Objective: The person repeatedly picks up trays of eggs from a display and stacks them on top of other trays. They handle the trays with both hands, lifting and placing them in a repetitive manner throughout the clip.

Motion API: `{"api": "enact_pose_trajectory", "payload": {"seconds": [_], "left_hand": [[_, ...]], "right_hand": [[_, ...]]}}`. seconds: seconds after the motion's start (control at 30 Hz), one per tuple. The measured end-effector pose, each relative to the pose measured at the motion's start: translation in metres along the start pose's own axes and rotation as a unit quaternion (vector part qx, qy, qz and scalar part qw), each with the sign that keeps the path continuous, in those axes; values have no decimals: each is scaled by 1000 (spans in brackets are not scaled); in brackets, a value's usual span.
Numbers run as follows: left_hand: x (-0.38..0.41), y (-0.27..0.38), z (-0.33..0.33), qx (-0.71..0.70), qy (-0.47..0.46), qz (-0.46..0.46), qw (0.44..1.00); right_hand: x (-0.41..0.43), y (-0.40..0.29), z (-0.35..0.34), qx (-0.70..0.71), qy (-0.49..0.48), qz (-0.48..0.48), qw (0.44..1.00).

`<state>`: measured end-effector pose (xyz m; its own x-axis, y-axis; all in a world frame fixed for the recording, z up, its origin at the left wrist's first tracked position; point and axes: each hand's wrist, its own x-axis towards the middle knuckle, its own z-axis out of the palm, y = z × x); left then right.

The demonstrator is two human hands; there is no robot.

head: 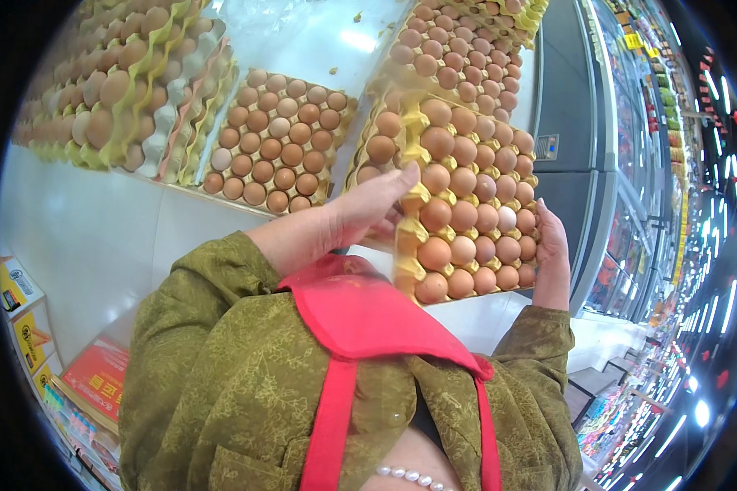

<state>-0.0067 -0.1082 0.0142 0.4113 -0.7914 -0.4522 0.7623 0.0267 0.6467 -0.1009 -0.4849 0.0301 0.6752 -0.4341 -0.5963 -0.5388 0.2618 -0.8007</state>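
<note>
A yellow moulded egg tray (413,195) full of brown eggs is held in front of my chest, between both hands. My left hand (374,205) grips its left edge, thumb on the rim; the fingers are partly hidden. On the opposite edge, my right hand (551,236) holds the tray with its fingers along the side. One egg (506,218) in it is paler than its neighbours. Just behind lies another egg tray (368,132), partly covered by the held one. Left of my hands, a filled egg tray (270,147) rests on the floor-level pale surface.
Tall stacks of egg trays (116,86) stand at far left. More filled trays (460,52) are beyond the held one. Grey refrigerated cabinets (559,104) line the right side. Clear plastic (264,18) lies at the back. Printed cartons (27,337) and a red box (95,374) sit at lower left.
</note>
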Motion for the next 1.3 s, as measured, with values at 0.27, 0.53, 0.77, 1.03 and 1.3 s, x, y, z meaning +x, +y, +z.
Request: {"api": "enact_pose_trajectory", "payload": {"seconds": [0.27,0.53,0.77,1.03,1.3], "left_hand": [[7,33,-23,94,131,54,985],[33,41,-43,188,181,9,965],[48,39,-47,288,174,57,940],[50,36,-36,382,233,104,888],[48,30,-39,607,289,84,736]], "right_hand": [[-28,23,52,106,-11,-6,994],[-22,36,56,130,-23,-4,991],[2,49,39,95,-27,-22,995],[10,50,43,-21,27,-56,998],[24,61,31,-240,53,-157,956]]}}
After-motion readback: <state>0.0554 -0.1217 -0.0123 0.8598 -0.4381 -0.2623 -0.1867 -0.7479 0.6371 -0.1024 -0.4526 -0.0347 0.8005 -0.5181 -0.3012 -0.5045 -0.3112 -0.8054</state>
